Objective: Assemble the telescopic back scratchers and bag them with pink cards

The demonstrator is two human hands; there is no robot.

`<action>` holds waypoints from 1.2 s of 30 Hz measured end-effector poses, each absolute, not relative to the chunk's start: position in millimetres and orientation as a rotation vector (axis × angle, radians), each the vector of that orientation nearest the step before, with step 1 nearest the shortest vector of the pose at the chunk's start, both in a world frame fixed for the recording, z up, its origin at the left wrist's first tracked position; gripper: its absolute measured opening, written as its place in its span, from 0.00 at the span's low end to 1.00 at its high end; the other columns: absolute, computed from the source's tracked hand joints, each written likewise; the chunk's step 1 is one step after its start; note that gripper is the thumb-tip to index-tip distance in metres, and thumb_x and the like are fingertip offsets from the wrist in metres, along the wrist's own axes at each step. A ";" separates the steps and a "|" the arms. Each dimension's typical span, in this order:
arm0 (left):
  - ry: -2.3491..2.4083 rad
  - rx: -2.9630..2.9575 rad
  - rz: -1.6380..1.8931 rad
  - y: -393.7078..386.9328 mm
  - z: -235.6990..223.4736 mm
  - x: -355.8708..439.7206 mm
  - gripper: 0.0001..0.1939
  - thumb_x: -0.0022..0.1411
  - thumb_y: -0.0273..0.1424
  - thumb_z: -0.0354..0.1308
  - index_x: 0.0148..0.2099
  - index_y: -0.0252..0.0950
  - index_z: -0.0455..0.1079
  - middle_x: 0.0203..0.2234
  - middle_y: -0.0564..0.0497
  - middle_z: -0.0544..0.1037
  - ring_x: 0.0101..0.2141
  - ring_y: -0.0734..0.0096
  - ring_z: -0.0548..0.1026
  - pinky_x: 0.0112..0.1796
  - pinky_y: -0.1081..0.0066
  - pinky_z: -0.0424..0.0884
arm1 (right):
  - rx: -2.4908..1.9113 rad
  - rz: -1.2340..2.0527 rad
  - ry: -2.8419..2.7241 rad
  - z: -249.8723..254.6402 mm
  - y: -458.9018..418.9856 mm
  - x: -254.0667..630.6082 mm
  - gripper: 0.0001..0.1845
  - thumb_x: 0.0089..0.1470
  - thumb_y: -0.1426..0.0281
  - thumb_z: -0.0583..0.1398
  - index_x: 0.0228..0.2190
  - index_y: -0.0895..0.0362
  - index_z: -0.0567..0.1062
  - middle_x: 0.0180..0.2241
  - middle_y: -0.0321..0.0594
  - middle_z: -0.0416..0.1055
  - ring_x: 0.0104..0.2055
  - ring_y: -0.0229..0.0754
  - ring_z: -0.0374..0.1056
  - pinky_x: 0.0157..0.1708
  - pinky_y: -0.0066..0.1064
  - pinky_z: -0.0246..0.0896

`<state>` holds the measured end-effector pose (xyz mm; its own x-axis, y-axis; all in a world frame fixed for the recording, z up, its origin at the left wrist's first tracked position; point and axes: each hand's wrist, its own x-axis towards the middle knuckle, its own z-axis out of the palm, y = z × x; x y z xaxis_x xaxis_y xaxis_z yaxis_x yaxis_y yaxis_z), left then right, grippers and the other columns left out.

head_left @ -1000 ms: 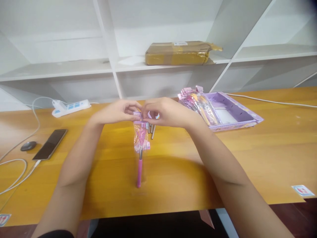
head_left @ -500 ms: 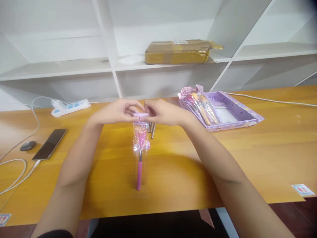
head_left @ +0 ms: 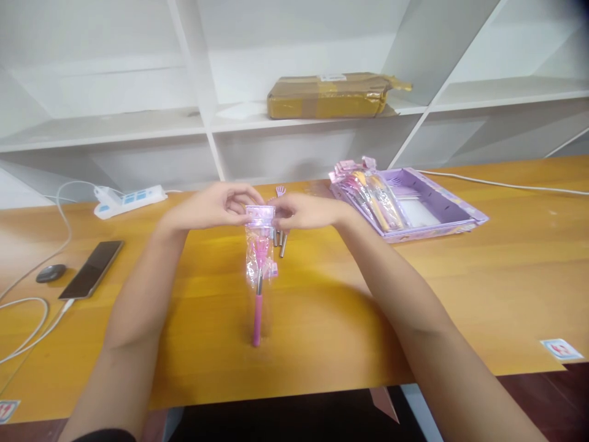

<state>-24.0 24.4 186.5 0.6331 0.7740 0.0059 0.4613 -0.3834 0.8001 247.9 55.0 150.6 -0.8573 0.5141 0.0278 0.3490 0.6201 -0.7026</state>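
A pink back scratcher (head_left: 257, 319) with a metal shaft lies inside a clear plastic bag (head_left: 252, 261), claw end toward the bag's purple printed top. My left hand (head_left: 218, 205) pinches the left edge of that top. On its right edge, the thumb and fingers of my right hand (head_left: 306, 212) are closed. Behind the bag and my right hand lie several more metal-shafted scratchers, one showing a purple claw head (head_left: 280, 191) and handle ends (head_left: 283, 244); their middles are hidden.
At the back right, a purple tray (head_left: 460, 224) has bagged scratchers (head_left: 372, 193) piled on its left side. To the left are a power strip (head_left: 133, 199), a charging phone (head_left: 92, 269), a mouse (head_left: 51, 273) and white cables. A taped cardboard box (head_left: 326, 98) sits on the shelf.
My hands have moved slightly apart along the bag's top, exposing its printed part. The purple claw head behind now shows above my right hand. The bag has shifted slightly up and left in view.
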 end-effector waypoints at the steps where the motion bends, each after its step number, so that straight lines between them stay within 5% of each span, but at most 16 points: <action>1: 0.986 2.056 0.511 24.9 187.2 -25.5 0.23 0.61 0.38 0.73 0.57 0.40 0.80 0.51 0.43 0.86 0.43 0.61 0.87 0.46 0.65 0.82 | -0.669 1.217 -2.610 146.4 60.2 248.8 0.10 0.65 0.63 0.64 0.41 0.59 0.77 0.33 0.37 0.76 0.32 0.36 0.69 0.33 0.28 0.62; 7: 1.012 2.120 0.601 27.2 189.7 -30.0 0.23 0.63 0.40 0.71 0.57 0.40 0.77 0.56 0.44 0.82 0.42 0.62 0.87 0.47 0.61 0.83 | -0.424 1.921 -2.547 108.9 74.0 227.8 0.33 0.52 0.51 0.76 0.50 0.60 0.79 0.41 0.43 0.82 0.38 0.40 0.75 0.35 0.28 0.68; 13: 0.997 2.100 0.649 28.3 190.0 -33.6 0.22 0.61 0.39 0.73 0.55 0.40 0.77 0.55 0.44 0.81 0.41 0.63 0.86 0.45 0.62 0.84 | -0.220 2.040 -2.580 87.7 58.3 193.7 0.31 0.48 0.46 0.77 0.35 0.63 0.82 0.32 0.40 0.80 0.33 0.37 0.71 0.32 0.28 0.65; 16: 0.994 2.058 0.708 29.6 190.7 -34.5 0.22 0.60 0.38 0.75 0.54 0.40 0.78 0.54 0.45 0.81 0.44 0.61 0.86 0.48 0.60 0.85 | -0.250 2.028 -2.585 94.2 58.6 198.3 0.30 0.51 0.47 0.76 0.36 0.63 0.82 0.34 0.41 0.81 0.35 0.38 0.73 0.37 0.29 0.68; 25: 0.965 1.704 1.139 70.8 169.8 -52.2 0.18 0.69 0.43 0.69 0.52 0.34 0.77 0.44 0.43 0.83 0.41 0.57 0.87 0.47 0.54 0.86 | -0.355 1.547 -2.286 144.1 86.9 292.2 0.18 0.61 0.57 0.73 0.40 0.59 0.81 0.40 0.43 0.82 0.43 0.41 0.76 0.48 0.34 0.73; 33: 1.225 1.267 1.361 145.9 84.7 -105.4 0.09 0.67 0.33 0.61 0.45 0.32 0.76 0.35 0.46 0.84 0.30 0.67 0.84 0.37 0.67 0.82 | -0.992 0.762 -1.666 172.6 90.7 396.5 0.03 0.65 0.72 0.68 0.40 0.58 0.82 0.39 0.41 0.80 0.38 0.36 0.74 0.45 0.32 0.71; 36: 1.385 1.174 1.398 156.5 50.2 -123.2 0.05 0.63 0.30 0.60 0.40 0.34 0.73 0.27 0.49 0.81 0.26 0.69 0.81 0.34 0.68 0.81 | -1.295 0.513 -1.486 162.6 100.5 426.3 0.08 0.68 0.76 0.64 0.48 0.59 0.81 0.42 0.45 0.81 0.37 0.36 0.75 0.46 0.33 0.72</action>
<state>-123.2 156.5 50.2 -0.2242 0.9724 0.0644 0.0560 -0.0531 0.9970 426.3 100.5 162.6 0.1369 0.8973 0.4197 0.4469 0.3222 -0.8346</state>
